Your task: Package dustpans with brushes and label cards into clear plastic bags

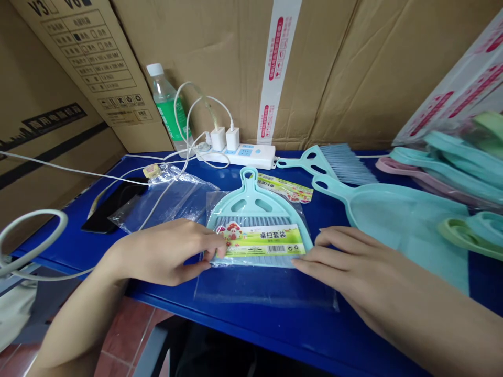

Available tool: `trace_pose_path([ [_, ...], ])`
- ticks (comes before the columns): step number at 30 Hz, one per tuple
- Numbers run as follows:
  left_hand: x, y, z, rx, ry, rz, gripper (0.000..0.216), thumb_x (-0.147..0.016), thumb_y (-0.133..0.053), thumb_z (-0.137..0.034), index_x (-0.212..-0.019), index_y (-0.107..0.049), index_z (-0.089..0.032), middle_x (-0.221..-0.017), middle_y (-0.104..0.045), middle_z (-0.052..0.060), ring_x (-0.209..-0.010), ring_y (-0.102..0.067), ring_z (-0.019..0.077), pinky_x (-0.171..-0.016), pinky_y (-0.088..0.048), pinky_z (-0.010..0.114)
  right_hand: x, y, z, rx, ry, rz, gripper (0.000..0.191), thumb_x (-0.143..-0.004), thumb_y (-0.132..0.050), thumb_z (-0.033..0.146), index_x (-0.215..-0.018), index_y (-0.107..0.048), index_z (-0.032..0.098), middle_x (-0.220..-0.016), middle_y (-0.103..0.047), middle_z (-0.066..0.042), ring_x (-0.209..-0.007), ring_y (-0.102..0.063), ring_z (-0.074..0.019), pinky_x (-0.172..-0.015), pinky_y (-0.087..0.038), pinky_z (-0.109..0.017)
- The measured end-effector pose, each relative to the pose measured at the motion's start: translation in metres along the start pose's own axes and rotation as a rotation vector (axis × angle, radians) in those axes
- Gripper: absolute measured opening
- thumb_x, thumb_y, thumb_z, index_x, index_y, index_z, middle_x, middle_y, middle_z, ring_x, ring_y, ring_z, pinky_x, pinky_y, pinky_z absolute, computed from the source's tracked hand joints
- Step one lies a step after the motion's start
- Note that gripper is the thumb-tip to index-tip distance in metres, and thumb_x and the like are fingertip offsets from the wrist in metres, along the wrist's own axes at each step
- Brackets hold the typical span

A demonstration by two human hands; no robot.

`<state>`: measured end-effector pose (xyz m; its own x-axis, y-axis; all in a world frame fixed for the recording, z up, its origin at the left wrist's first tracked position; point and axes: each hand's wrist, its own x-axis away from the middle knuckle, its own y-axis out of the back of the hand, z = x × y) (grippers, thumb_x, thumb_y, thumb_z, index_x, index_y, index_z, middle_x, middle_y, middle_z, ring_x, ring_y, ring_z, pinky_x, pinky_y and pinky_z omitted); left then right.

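Note:
A light-blue dustpan (pixel 251 195) lies in front of me with its handle pointing away. A hand brush (pixel 259 222) with grey-blue bristles rests on it, and a green and yellow printed card (pixel 267 242) covers part of the bristles. A clear plastic bag (pixel 267 287) is around the set, its loose end towards me. My left hand (pixel 165 251) is closed on the left edge of the bagged set, fingers curled near the card. Opposite, my right hand (pixel 349 256) pinches the right edge with thumb and fingertips.
Behind the set stand a power strip (pixel 259 156) with white chargers and a bottle (pixel 168 107). Left are an empty plastic bag (pixel 173 191), a black phone (pixel 112 207) and loose cables. A loose brush (pixel 346 165), large dustpan (pixel 408 214) and bagged sets (pixel 463 167) lie right.

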<state>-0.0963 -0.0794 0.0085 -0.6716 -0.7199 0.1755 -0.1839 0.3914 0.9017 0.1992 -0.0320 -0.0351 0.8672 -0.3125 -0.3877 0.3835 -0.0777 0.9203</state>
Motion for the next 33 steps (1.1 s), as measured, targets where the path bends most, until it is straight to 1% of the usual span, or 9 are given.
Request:
trace_pose_path([
  [5,0.0042,0.0043,0.0021,0.014,-0.023,0.021,0.034,-0.078,-0.047,0.004,-0.098,-0.058,-0.021,-0.089,-0.069,0.001,-0.08,-0.064,0.0159,-0.07,-0.044,0.025,0.0029,0.001,-0.0007,-0.003,0.003,0.015,0.036,-0.08,-0.05,0.0,-0.094,-0.073,0.024,-0.084,-0.076,-0.002,-0.077,-0.061,-0.0201,-0.077,-0.049,-0.036],
  [10,0.0047,0.0057,0.003,0.023,-0.014,0.075,0.038,-0.074,-0.052,0.005,-0.101,-0.056,-0.022,-0.094,-0.067,0.0,-0.081,-0.062,0.016,-0.071,-0.044,0.025,0.0012,-0.0002,-0.0035,-0.007,0.011,0.028,0.032,-0.081,-0.049,0.001,-0.088,-0.071,0.024,-0.078,-0.074,-0.001,-0.075,-0.061,-0.0199,-0.084,-0.047,-0.038],
  [17,0.0067,0.0058,0.0042,0.022,-0.037,0.079,0.036,-0.079,-0.056,0.001,-0.106,-0.056,-0.022,-0.102,-0.068,0.003,-0.09,-0.064,0.0191,-0.076,-0.047,0.028,0.0003,0.0066,0.0016,-0.049,-0.047,0.049,0.027,-0.079,-0.052,0.002,-0.077,-0.066,0.025,-0.077,-0.07,0.001,-0.077,-0.062,-0.0206,-0.09,-0.046,-0.04],
  [22,0.0055,0.0063,0.0048,0.004,-0.041,0.08,0.034,-0.081,-0.072,-0.011,-0.11,-0.057,-0.021,-0.097,-0.067,0.002,-0.084,-0.064,0.0179,-0.071,-0.047,0.026,0.0012,0.009,0.0032,-0.058,-0.055,0.054,0.022,-0.082,-0.056,0.007,-0.075,-0.065,0.026,-0.078,-0.071,0.002,-0.077,-0.063,-0.021,-0.089,-0.045,-0.041],
  [26,0.0029,0.0056,0.0059,0.026,-0.066,0.077,0.027,-0.084,-0.074,-0.018,-0.107,-0.06,-0.021,-0.101,-0.069,0.003,-0.088,-0.066,0.0182,-0.073,-0.047,0.026,0.0014,0.0055,0.0002,-0.036,-0.041,0.037,0.023,-0.085,-0.055,0.008,-0.074,-0.064,0.027,-0.079,-0.073,0.003,-0.079,-0.064,-0.0213,-0.09,-0.044,-0.041],
  [29,0.0006,0.0057,0.0039,0.035,-0.059,0.088,0.018,-0.087,-0.072,-0.024,-0.101,-0.062,-0.021,-0.094,-0.07,0.002,-0.083,-0.065,0.0171,-0.069,-0.046,0.025,0.0023,0.0023,-0.0016,-0.037,-0.01,0.035,0.028,-0.086,-0.051,0.005,-0.07,-0.062,0.026,-0.08,-0.073,0.003,-0.078,-0.063,-0.021,-0.085,-0.045,-0.039],
  [31,-0.0008,0.0061,0.0015,0.043,-0.055,0.086,0.005,-0.092,-0.065,-0.024,-0.094,-0.062,-0.021,-0.089,-0.069,0.001,-0.077,-0.064,0.0147,-0.065,-0.044,0.024,0.0032,0.0024,-0.0017,-0.056,-0.011,0.043,0.031,-0.086,-0.048,0.002,-0.069,-0.061,0.025,-0.08,-0.073,0.002,-0.078,-0.063,-0.0212,-0.081,-0.046,-0.038],
  [32,-0.0014,0.0063,0.0003,0.044,-0.054,0.082,0.005,-0.095,-0.06,-0.022,-0.09,-0.062,-0.021,-0.088,-0.068,0.001,-0.074,-0.063,0.0135,-0.063,-0.043,0.023,0.0034,0.0035,-0.0016,-0.073,-0.019,0.052,0.032,-0.086,-0.047,0.002,-0.069,-0.061,0.025,-0.079,-0.072,0.002,-0.077,-0.062,-0.0211,-0.079,-0.046,-0.037],
  [33,-0.0019,0.0065,-0.0008,0.045,-0.05,0.075,0.012,-0.097,-0.055,-0.02,-0.086,-0.061,-0.02,-0.086,-0.067,0.001,-0.072,-0.062,0.0127,-0.061,-0.042,0.023,0.0033,0.0052,-0.0014,-0.093,-0.031,0.073,0.032,-0.087,-0.046,0.003,-0.069,-0.061,0.024,-0.078,-0.071,0.001,-0.076,-0.062,-0.0208,-0.076,-0.046,-0.036],
])
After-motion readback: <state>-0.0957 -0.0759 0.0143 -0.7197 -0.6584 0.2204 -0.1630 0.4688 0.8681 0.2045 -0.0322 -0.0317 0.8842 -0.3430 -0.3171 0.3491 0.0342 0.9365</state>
